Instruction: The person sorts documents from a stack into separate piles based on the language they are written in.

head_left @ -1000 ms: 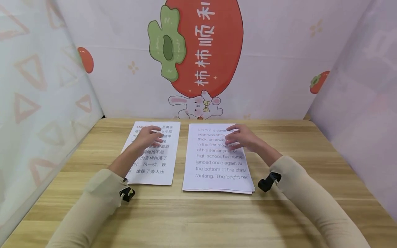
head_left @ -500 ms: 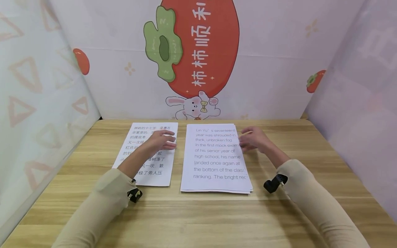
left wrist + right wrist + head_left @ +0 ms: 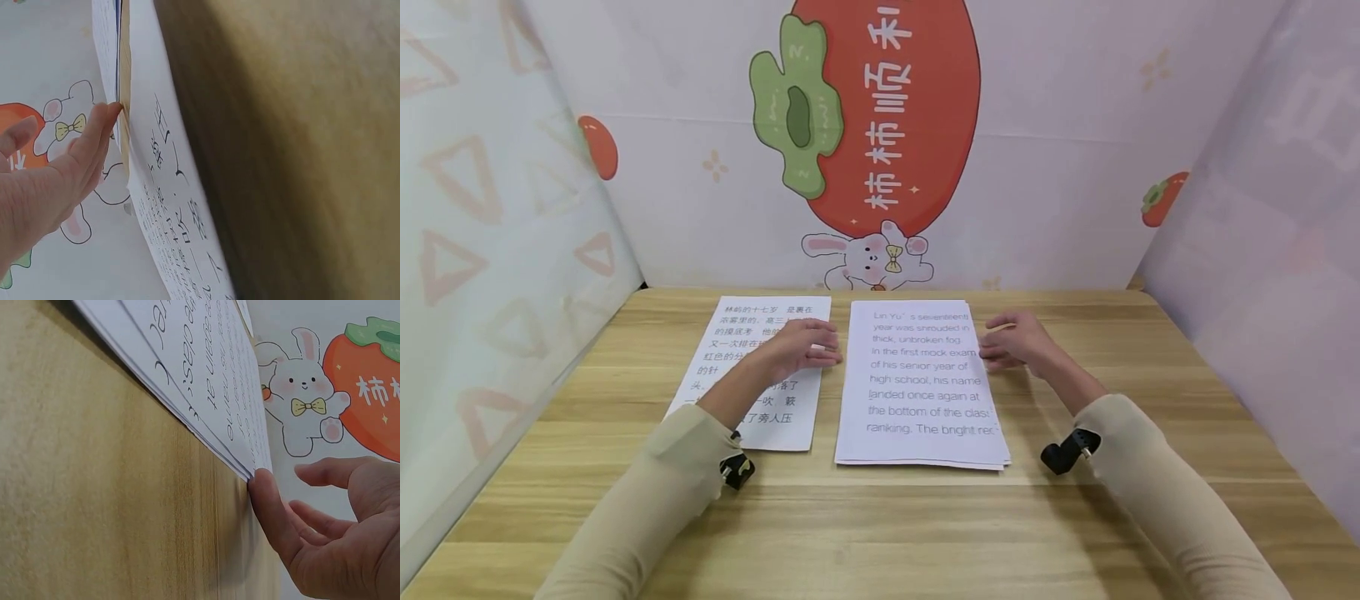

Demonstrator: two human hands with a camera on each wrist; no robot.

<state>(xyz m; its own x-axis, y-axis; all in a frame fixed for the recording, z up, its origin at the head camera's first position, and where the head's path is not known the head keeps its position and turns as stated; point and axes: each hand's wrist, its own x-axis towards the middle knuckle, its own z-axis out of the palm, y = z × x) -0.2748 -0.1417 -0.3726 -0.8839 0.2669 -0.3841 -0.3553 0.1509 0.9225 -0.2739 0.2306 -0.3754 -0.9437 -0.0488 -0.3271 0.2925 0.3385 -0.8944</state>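
A stack of white sheets printed in English (image 3: 917, 450) lies on the table in the head view, its layers slightly uneven at the lower right. To its left is a white sheet with Chinese text (image 3: 775, 437). My left hand (image 3: 797, 348) hovers over the Chinese sheet, fingertips pointing at the stack's left edge. In the left wrist view, those fingers (image 3: 94, 134) reach the gap between the two papers. At the stack's right side is my right hand (image 3: 1021, 343). A fingertip (image 3: 265, 494) meets the stack's edge in the right wrist view, the other fingers loosely bent.
The wood-grain table (image 3: 880, 533) runs back to a white cloth wall (image 3: 1060, 208) printed with a persimmon and a rabbit. More white cloth hangs at the left (image 3: 512, 250) and right sides. Black wrist cameras (image 3: 1063, 452) sit at both cuffs.
The right hand has moved right, off the top of the English stack to its right edge. The left hand has moved right toward the stack's left edge. Both papers stay in place.
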